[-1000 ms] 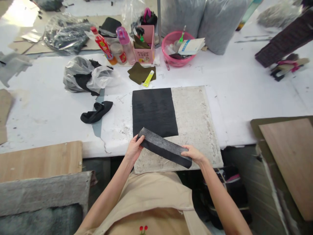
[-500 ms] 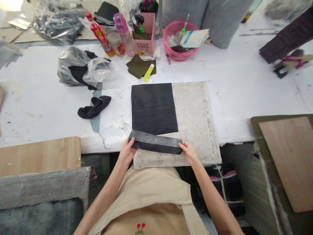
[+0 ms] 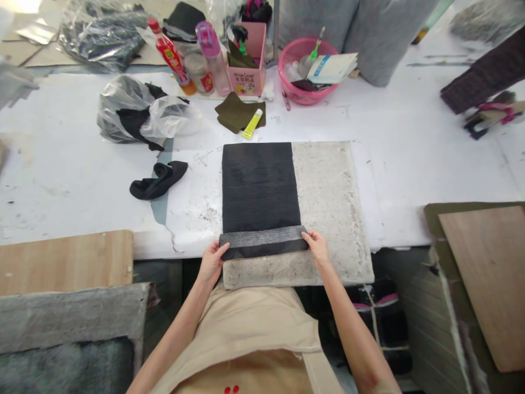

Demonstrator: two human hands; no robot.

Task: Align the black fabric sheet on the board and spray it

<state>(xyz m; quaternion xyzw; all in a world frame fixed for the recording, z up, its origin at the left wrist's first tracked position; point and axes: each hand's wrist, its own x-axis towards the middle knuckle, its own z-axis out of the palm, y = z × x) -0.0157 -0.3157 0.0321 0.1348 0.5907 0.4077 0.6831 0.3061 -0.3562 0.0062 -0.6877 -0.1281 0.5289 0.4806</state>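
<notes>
A narrow black fabric strip [image 3: 264, 244] with a grey band along its upper part is stretched between my two hands. Its left end is pinched by my left hand [image 3: 213, 260], its right end by my right hand [image 3: 317, 247]. The strip lies level along the near edge of a black ribbed fabric piece [image 3: 260, 186]; whether the two are joined I cannot tell. Under both is a pale, worn board [image 3: 328, 202] whose near edge juts past the table.
Left on the white table [image 3: 61, 175] are a curled black fabric piece [image 3: 159, 179] and a plastic bag [image 3: 123, 112]. A yellow tube [image 3: 252, 123] rests on olive fabric. Behind stand a red bottle [image 3: 170, 54], a pink box [image 3: 249, 79] and a pink basin [image 3: 301, 96].
The strip's right end has come nearer the ribbed piece and the strip now runs level along its near edge. Both hands keep their pinch. The view has shifted slightly.
</notes>
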